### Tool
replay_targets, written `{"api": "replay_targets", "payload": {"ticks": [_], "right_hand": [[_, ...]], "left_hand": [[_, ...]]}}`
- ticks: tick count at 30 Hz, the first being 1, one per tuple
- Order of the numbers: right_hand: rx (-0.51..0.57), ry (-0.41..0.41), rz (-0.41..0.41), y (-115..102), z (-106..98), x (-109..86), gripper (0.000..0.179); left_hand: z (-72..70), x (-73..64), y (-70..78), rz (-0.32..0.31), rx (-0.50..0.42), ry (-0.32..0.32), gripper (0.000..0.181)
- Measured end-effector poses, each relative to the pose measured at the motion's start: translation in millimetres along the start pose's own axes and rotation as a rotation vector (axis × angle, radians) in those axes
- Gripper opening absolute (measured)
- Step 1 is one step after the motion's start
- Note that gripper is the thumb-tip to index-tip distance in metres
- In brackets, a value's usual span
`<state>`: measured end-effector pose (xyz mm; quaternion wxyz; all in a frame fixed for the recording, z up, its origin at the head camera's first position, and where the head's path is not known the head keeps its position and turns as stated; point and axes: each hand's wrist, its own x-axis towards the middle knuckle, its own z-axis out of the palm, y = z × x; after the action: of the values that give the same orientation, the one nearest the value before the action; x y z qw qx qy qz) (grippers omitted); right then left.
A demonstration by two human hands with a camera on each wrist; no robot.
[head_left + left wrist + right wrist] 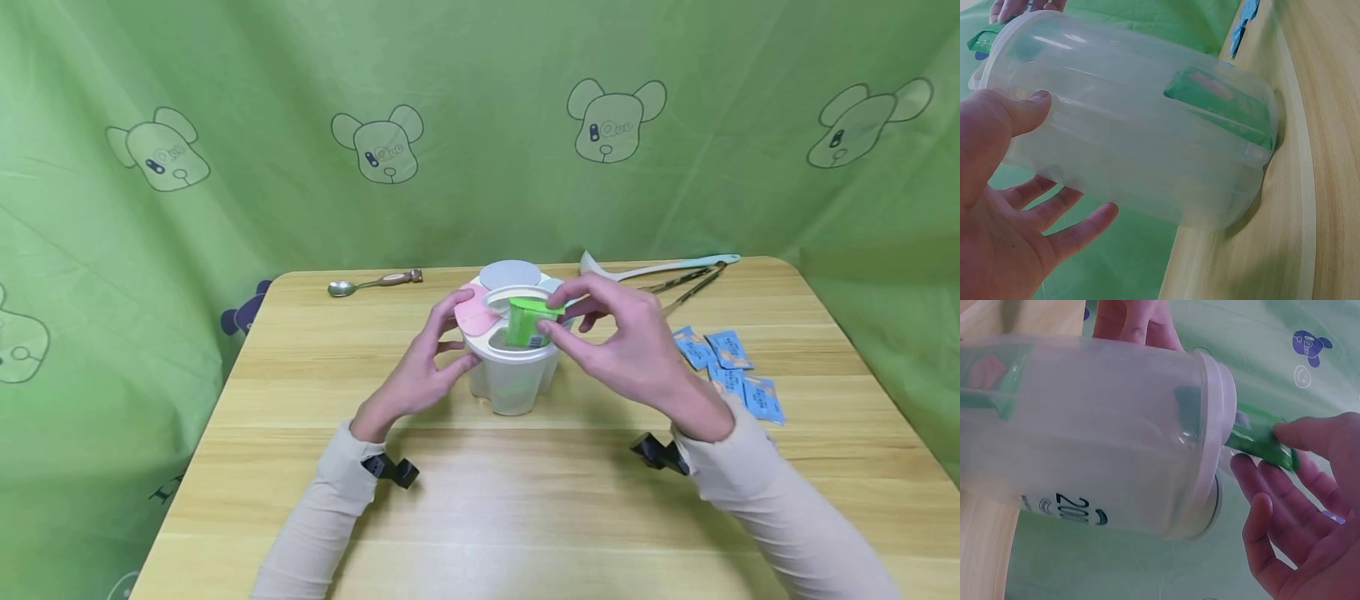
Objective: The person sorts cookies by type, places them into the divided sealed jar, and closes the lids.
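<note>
A translucent plastic storage canister [513, 383] with a white lid stands on the table. Its pink flap [476, 313] is down, while the front compartment's lid is raised. Around the canister's left side, my left hand [420, 375] holds it near the rim, thumb in front. My right hand [630, 342] pinches a green snack packet [522, 323] between thumb and fingers, its lower part inside the front opening. Through the wall in the left wrist view, another green packet [1222, 109] lies at the canister's bottom. The right wrist view shows the pinched packet [1260, 439] partly past the rim.
Several blue packets [726, 357] lie at the right of the table [510, 517]. Behind the right hand are a ladle [660, 267] and dark tongs [697, 287]. A spoon [375, 283] with a brown handle sits at the back left. A green curtain [487, 192] hangs behind.
</note>
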<state>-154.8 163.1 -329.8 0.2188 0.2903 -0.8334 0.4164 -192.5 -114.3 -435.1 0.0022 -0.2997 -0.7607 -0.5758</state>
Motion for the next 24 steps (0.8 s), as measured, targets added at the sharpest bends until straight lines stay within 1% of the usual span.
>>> {"api": "replay_targets", "payload": {"ticks": [10,18,24], "right_hand": [[-0.016,0.051,-0.018,4.8,-11.3,-4.2,0.018],[-0.032,0.073,-0.006,11.4,-16.6,-9.0,0.016],[-0.058,0.098,0.025,17.5,-26.6,-13.5,0.015]], "left_hand": [[0.1,-0.7,-1.0,0.010,0.005,0.005,0.091],[1.1,-0.7,-1.2,0.017,-0.006,0.005,0.090],[0.6,-0.1,0.5,0.011,-0.002,0.003,0.090]]}}
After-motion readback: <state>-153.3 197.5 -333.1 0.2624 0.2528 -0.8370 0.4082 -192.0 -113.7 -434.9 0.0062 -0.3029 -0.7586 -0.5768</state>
